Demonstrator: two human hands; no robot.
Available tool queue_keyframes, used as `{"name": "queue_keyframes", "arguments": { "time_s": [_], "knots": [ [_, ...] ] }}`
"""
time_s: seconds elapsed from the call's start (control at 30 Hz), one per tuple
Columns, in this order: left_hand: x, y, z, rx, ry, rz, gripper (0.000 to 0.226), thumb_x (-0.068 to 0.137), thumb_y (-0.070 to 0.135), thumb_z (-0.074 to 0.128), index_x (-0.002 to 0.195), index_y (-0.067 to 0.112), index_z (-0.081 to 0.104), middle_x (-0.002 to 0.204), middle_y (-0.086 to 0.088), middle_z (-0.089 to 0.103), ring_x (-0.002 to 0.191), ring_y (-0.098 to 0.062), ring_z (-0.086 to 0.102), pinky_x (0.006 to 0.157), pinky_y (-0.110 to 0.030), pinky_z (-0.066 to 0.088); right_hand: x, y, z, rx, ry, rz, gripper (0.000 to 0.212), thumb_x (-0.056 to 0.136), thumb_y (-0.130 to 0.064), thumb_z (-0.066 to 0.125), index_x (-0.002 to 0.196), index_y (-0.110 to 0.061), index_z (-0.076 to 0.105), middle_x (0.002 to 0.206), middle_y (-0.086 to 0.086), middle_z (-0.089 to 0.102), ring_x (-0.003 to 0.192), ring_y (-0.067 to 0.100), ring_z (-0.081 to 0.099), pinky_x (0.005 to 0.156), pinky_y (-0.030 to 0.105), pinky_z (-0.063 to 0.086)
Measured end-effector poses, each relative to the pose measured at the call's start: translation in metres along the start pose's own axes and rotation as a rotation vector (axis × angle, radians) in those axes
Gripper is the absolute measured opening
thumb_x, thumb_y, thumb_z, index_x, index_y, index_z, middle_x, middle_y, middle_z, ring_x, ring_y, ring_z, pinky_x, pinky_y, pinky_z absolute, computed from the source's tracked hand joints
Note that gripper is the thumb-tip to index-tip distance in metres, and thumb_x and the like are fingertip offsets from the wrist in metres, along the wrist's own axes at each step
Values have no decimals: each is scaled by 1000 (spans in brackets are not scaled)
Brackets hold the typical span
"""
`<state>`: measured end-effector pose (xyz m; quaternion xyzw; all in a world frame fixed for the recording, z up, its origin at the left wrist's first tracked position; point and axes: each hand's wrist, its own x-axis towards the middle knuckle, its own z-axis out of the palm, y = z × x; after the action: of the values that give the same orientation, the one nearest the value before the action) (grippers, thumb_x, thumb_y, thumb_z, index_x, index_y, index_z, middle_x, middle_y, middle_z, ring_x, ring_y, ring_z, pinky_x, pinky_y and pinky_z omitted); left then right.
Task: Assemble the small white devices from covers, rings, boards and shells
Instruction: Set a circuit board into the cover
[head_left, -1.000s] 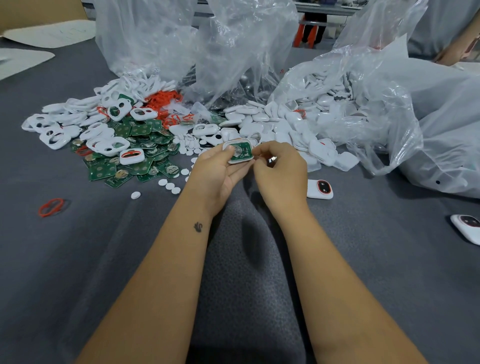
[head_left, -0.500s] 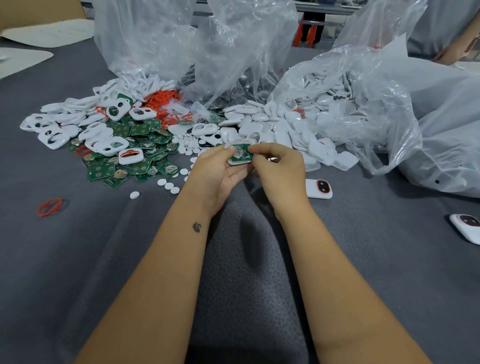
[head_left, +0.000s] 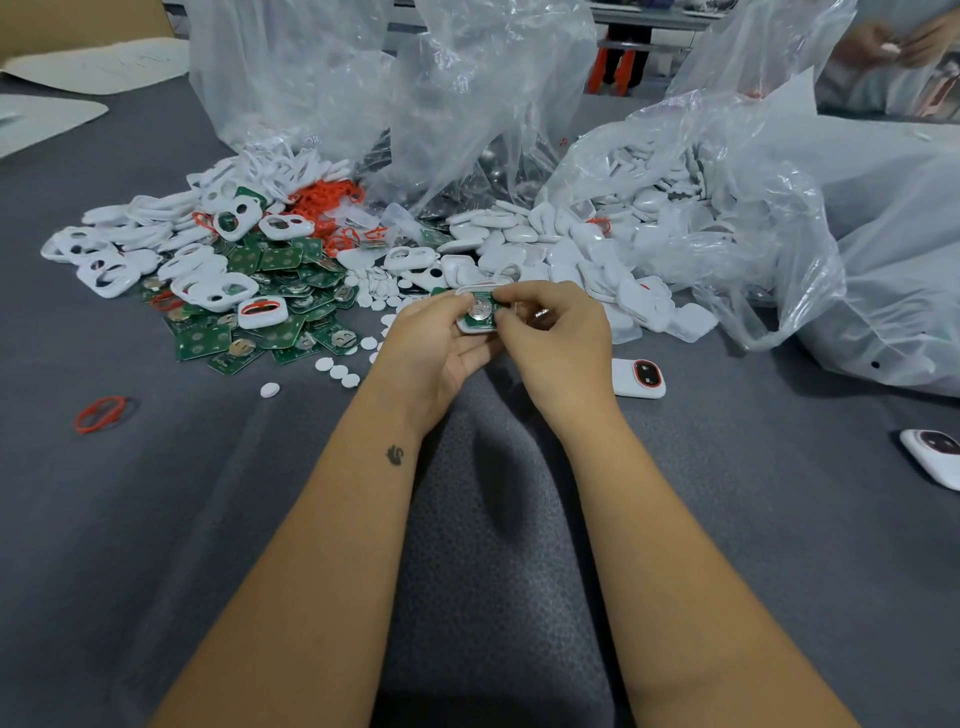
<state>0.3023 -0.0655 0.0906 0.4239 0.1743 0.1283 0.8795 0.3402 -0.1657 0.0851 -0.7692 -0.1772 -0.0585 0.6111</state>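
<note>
Far left of the table (head_left: 156, 519), toward the near edge: a lone red ring (head_left: 100, 414), well apart from everything. Further back on the left side: a heap of white covers (head_left: 213, 288) with cut-out windows, lying over a spread of green boards (head_left: 280, 332); orange-red rings (head_left: 327, 200) bunched behind, against the clear plastic bags (head_left: 467, 104). Small white discs (head_left: 337, 371) scattered along the pile's near fringe.

At the middle of the table: left hand (head_left: 434, 348) cupped, palm up, grasping a white cover (head_left: 470, 328) by its edges with a green board (head_left: 480, 312) seated inside, coin cell facing up. Right hand (head_left: 558, 338) closed in a pinch on the right edge of that same board, thumb and forefinger pressing it down into the cover.

Likely step: seating the board. Worth doing: keeping the cover level in the left palm, lining the board's corners with the cover's inner walls before pressing, pushing evenly near the edges rather than on the coin cell, checking that no corner rides high before reaching for a shell.

Just right of the right hand: a finished device (head_left: 638, 378) flat on the table. Behind it, toward the far right: a heap of white shells (head_left: 571, 244) spilling from a bag. Near the right edge: a second finished device (head_left: 932, 457), partly cut off.
</note>
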Motion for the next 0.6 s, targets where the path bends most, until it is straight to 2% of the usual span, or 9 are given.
{"name": "queue_keyframes", "arguments": {
  "time_s": [0.07,0.17,0.23,0.3,0.43,0.53,0.6],
  "knots": [
    [0,-1,0,23,-3,17,23,100,0,39,103,-5,61,85,-17,73,78,-27,72,75,-35,61,-1,0,-1,-147,-16,-88,19,79,-16,70,88,-32,70,83,-12,52,72,1,55,73,22,48],
    [0,-2,0,45,-11,29,22,100,0,39,104,-4,60,88,-17,72,83,-31,70,75,-37,61,-3,-1,-1,-244,-39,-155,17,78,-21,71,94,-28,71,81,-15,46,70,-1,50,72,28,49],
    [1,-2,0,34,0,16,20,99,0,40,101,-4,60,91,-19,69,90,-34,66,76,-39,59,-3,-2,-2,-270,-41,-177,17,77,-23,72,94,-26,71,81,-16,46,70,1,49,73,32,50],
    [1,0,-1,30,-7,-26,23,99,5,40,107,-6,59,101,-23,65,95,-34,61,79,-38,57,-4,-3,-3,-284,-51,-193,16,76,-23,73,91,-26,71,81,-14,46,73,4,51,74,36,51],
    [-1,6,-6,16,-99,-123,39,102,22,31,108,-3,60,96,-19,69,80,-26,69,73,-38,59,-3,-3,-3,-295,-51,-205,13,75,-24,73,87,-28,68,81,-14,46,73,6,51,73,37,51],
    [-1,8,-9,20,-124,-143,41,101,20,28,117,-4,57,106,-22,67,90,-30,67,79,-41,58,-3,-3,-4,-289,-49,-214,14,75,-24,73,85,-30,67,80,-15,47,71,3,49,71,35,50],
    [-1,8,-9,39,-129,-145,36,99,16,29,113,-2,58,107,-22,65,92,-30,65,81,-41,58,-3,-2,-4,-287,-52,-219,14,75,-23,72,85,-30,67,80,-14,48,70,2,48,71,34,50]
  ]
}}
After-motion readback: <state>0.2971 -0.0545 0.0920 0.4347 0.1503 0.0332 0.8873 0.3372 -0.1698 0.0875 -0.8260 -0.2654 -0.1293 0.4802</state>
